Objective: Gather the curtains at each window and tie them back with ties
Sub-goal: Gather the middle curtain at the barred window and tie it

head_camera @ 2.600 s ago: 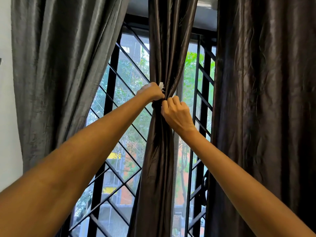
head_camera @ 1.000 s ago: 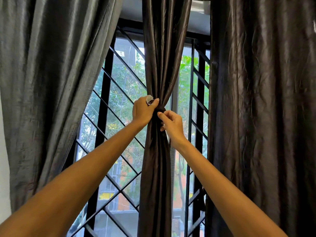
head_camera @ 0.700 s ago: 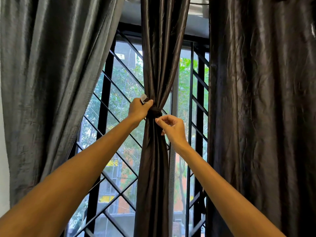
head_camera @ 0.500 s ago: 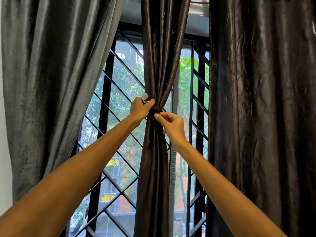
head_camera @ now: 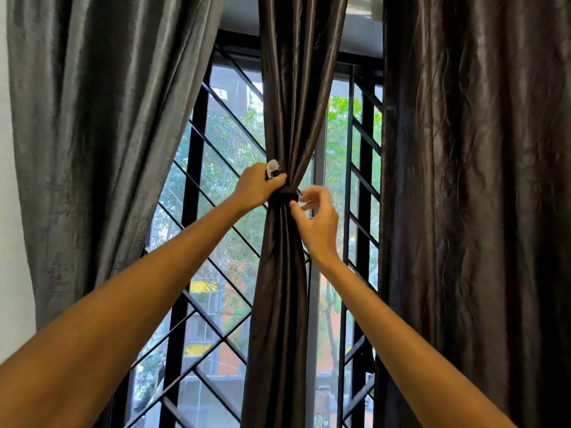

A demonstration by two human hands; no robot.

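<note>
Middle curtain: we have the middle curtain [head_camera: 282, 273] bunched into a narrow column in front of the window grille [head_camera: 197, 168], pinched to a waist where our hands meet.
Tie: the tie [head_camera: 285, 193] shows as a dark band around that waist, and a pale frayed end [head_camera: 272, 168] sticks up above our left hand; we cannot tell whether a knot is made.
Risk, slipping: we judge the band may loosen and slide down the glossy cloth if our left hand lets go before the tie is secured, since the fabric looks slick.
Risk, spreading: folds could spill out of the bundle above the tie, because only one hand clamps it now.
Risk, end lost: the short pale end could pull through our fingers if we tug unevenly.
Left hand: our left hand [head_camera: 258, 186] is clenched on the gathered cloth and tie, thumb laid across the band, forearm reaching up from the lower left.
Right hand: our right hand [head_camera: 318, 220] is released, fingers [head_camera: 312, 193] spread and curled just beside the tie, thumb tip near the cloth, wrist bent upward.
Other curtains: the left curtain [head_camera: 102, 134] and right curtain [head_camera: 475, 196] hang loose, not yet tied.
</note>
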